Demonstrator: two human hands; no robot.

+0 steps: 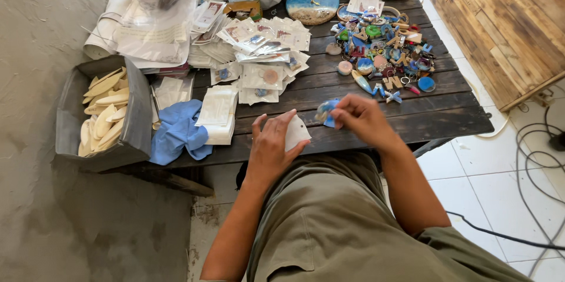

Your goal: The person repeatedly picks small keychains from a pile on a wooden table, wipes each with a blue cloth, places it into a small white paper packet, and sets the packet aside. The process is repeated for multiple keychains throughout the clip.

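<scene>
Head view: left hand (272,144) grips white card (296,132); right hand (360,117) pinches blue trinket (327,111); trinket pile (382,52) behind.

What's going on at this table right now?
A person sits at a dark slatted wooden table. The left hand holds a small white card, and the right hand pinches a small blue trinket beside it. Further back lie a heap of colourful keyrings and a spread of packaged cards in clear sleeves. On the left sit a blue cloth and a grey box of pale wooden shapes.
</scene>
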